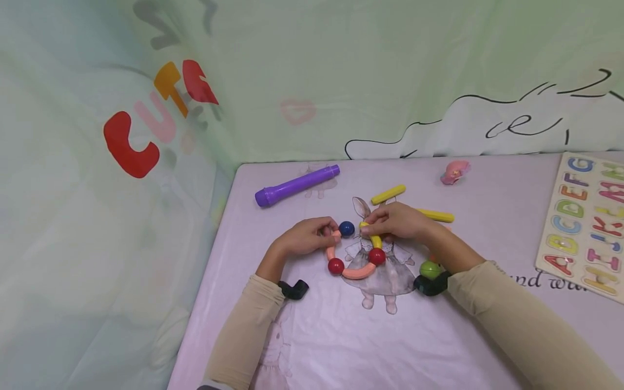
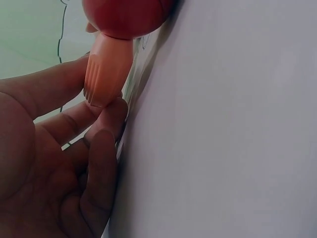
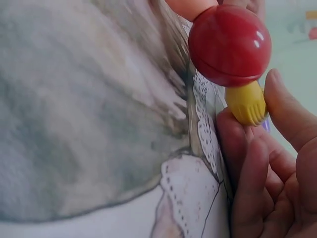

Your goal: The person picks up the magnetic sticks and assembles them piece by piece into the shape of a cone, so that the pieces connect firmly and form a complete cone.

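A chain of rods and balls lies between my hands in the head view. My left hand (image 1: 308, 236) pinches the upper end of a curved peach rod (image 1: 331, 252), which meets a red ball (image 1: 336, 266). A second curved peach rod (image 1: 359, 272) joins that ball to another red ball (image 1: 377, 256). From there rises a curved yellow rod (image 1: 376, 241), pinched by my right hand (image 1: 401, 221) between thumb and fingers. Just right of the left fingertips sits a blue ball (image 1: 346, 229); whether it touches the peach rod I cannot tell.
Behind the hands lie a purple tube (image 1: 297, 186) and two straight yellow rods, one short (image 1: 388, 194), one partly behind the right hand (image 1: 437, 215). A green ball (image 1: 430, 269) is by the right wrist. Farther off are a pink flower-like piece (image 1: 455, 171) and an alphabet board (image 1: 580, 233).
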`<state>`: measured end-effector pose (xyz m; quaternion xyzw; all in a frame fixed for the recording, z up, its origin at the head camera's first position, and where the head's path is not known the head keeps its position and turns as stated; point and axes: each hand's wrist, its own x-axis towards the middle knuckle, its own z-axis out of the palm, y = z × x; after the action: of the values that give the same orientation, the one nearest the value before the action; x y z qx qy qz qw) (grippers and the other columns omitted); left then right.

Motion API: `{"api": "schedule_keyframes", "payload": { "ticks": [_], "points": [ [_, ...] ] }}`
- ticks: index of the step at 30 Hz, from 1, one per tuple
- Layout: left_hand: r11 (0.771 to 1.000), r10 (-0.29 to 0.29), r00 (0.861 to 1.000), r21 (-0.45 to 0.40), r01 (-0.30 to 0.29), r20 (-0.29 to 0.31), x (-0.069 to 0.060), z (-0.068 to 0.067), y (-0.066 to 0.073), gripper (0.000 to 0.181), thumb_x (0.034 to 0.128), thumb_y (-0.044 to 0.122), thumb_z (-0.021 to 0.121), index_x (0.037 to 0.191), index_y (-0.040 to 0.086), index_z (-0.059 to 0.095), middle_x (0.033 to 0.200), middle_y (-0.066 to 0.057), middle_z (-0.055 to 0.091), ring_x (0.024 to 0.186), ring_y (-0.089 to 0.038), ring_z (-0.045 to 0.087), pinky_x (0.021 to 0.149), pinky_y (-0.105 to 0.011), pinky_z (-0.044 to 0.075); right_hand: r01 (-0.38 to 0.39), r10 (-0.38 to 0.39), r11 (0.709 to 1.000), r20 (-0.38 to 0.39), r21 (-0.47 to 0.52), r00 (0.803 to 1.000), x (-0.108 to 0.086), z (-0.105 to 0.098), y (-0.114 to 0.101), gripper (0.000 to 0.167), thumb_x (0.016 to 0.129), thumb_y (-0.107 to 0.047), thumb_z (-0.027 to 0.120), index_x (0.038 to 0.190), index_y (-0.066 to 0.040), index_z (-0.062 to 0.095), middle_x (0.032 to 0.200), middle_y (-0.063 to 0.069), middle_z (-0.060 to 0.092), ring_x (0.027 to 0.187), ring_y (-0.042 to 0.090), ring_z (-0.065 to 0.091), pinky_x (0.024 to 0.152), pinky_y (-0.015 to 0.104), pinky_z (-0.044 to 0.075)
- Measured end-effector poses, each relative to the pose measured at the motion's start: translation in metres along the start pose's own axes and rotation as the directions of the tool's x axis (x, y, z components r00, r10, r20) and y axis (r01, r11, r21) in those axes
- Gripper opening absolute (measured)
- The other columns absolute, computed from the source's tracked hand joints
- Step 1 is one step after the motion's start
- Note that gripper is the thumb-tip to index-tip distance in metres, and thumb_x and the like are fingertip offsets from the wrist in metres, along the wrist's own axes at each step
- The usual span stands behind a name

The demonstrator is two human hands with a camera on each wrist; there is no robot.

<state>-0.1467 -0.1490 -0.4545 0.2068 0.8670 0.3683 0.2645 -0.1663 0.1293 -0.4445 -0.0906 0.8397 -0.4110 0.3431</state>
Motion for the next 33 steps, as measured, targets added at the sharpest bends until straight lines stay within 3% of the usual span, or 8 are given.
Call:
{"api": "schedule_keyframes", "payload": {
  "ticks": [8,15,25,33],
  "points": [
    [0.999,0.016,1.000,-0.033,-0.016,0.002,0.0007,-0.0008,-0.0003,0.025,0.0976,0.036,0.064,0.116,0.020,0.066,0.095,0.003,0.060,0.085,-0.010,0.053,0.077,-0.025,0.042,-0.007,0.006,0.999,0.035,0.032,0.999,0.0019,-0.0057,0.0034,0.051,0.086,-0.044,0.081,0.123,-0.010,0.071,0.090,-0.001,0.068,0.077,0.015,0.057,0.066,0.022,0.048],
    [0.998,0.021,1.000,-0.053,-0.021,0.009,0.0018,-0.0005,-0.0021,0.025,0.0983,0.036,0.064,0.116,0.018,0.065,0.095,0.003,0.058,0.085,-0.010,0.052,0.077,-0.025,0.042,-0.008,0.003,0.998,0.076,0.065,0.997,0.0027,-0.0075,0.0047,0.053,0.086,-0.036,0.083,0.125,-0.004,0.069,0.087,-0.004,0.069,0.075,0.014,0.057,0.065,0.022,0.048],
    [0.999,0.018,1.000,-0.051,-0.017,0.007,0.0012,-0.0001,-0.0021,0.025,0.0987,0.035,0.064,0.117,0.018,0.065,0.095,0.003,0.058,0.086,-0.010,0.051,0.078,-0.024,0.041,-0.010,0.005,0.997,0.068,0.076,0.998,0.0043,-0.0062,0.0042,0.044,0.085,-0.035,0.084,0.116,-0.005,0.072,0.079,-0.005,0.063,0.066,0.013,0.053,0.059,0.022,0.043],
    [0.999,0.011,1.000,-0.048,-0.011,0.004,0.0008,-0.0001,-0.0027,0.026,0.0989,0.038,0.064,0.118,0.020,0.066,0.095,0.003,0.058,0.086,-0.011,0.052,0.078,-0.026,0.042,-0.005,0.003,0.999,0.050,0.039,0.999,0.0035,-0.0055,0.0019,0.045,0.083,-0.040,0.084,0.113,-0.007,0.075,0.091,0.000,0.059,0.071,0.014,0.055,0.061,0.022,0.044]
  ]
}}
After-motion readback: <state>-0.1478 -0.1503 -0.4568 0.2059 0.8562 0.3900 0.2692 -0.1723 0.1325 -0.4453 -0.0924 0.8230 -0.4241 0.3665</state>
